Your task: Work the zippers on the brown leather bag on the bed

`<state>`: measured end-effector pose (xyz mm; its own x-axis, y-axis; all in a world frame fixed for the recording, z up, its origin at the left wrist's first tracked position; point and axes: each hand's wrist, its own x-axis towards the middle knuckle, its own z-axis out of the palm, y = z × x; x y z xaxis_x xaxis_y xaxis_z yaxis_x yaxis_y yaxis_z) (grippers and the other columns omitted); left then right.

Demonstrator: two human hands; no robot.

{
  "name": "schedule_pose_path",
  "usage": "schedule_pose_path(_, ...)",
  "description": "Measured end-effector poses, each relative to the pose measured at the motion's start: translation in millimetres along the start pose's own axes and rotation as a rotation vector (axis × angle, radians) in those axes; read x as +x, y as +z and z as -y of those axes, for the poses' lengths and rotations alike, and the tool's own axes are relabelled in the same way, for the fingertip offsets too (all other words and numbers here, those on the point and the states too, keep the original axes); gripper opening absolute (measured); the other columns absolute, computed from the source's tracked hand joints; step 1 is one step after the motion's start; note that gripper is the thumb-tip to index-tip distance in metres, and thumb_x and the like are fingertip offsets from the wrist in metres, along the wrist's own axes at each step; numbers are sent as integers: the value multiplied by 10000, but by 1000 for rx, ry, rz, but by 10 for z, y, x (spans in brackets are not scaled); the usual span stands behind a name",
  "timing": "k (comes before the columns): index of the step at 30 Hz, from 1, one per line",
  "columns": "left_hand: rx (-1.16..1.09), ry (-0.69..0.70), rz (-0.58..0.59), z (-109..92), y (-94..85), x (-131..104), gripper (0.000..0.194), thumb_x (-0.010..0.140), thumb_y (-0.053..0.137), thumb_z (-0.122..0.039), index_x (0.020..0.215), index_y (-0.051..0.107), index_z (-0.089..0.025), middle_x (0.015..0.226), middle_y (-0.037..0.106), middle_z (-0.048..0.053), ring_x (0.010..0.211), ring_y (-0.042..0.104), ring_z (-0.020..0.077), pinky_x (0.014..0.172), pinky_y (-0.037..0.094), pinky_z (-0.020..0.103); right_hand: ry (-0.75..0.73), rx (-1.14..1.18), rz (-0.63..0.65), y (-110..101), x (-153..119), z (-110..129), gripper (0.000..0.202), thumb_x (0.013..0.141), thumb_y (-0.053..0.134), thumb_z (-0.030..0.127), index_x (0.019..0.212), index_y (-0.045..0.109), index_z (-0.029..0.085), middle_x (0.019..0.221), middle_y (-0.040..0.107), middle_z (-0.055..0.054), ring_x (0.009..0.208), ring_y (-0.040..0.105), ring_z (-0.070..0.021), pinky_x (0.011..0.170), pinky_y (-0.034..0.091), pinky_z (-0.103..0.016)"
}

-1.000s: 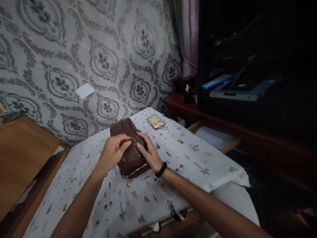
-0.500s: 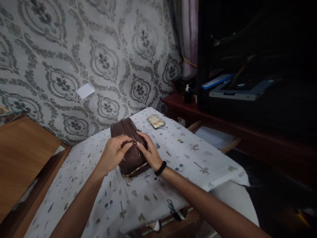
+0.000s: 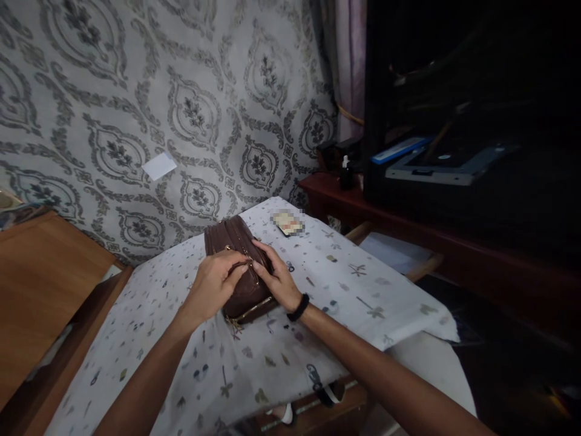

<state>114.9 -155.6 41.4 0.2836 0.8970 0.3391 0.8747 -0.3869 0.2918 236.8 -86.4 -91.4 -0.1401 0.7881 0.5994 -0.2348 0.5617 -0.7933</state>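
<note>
Fingertips are the only things that have moved in the last second: your left hand (image 3: 213,286) has crept a little farther along the top of the brown pouch (image 3: 238,269), and its thumb and forefinger now sit pinched together at the gold zipper pull (image 3: 247,261), just where your right hand (image 3: 276,281) meets it. The pouch itself has not shifted on the patterned cloth (image 3: 354,290); only the camera has drifted slightly. You can read that as a zipper being worked in small steps while the bag stays put, though the pictures do not show whether the slot is opening or closing.

Your left grip is closed on the pull. Your right hand lies flat, fingers spread loosely apart over the near right flank of the pouch, pressing it down rather than clamping it; a black wristband (image 3: 298,307) sits just behind that hand.

The pouch lies on the cloth-covered table, near its middle, with its long axis running from the near edge toward the patterned wall (image 3: 136,91), tilted a little leftward as it goes away from you. Its far end points at the wall; its near end, with a second gold zipper line along the side, points back at you. A small blurred card (image 3: 287,222) lies beyond the pouch to its right, apart from it.
</note>
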Motion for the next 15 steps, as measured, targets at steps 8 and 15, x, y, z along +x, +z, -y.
schedule_pose_path(8,-55,-2,2,-6,8,-11,208,922,516,-247,959,716,-204,958,735,58,903,664,221,831,470,330,-111,-176,10,-16,-30,48,366,965,495,410,1268,652,278,1455,527,-106,1400,440,-261,1168,340,-505)
schedule_pose_path(15,53,-23,6,149,-214,48,161,879,604,-325,900,715,-210,882,706,53,885,606,227,781,439,321,-90,-249,26,-25,-51,128,359,919,559,377,1246,645,256,1435,524,-127,1375,458,-300,1144,361,-528)
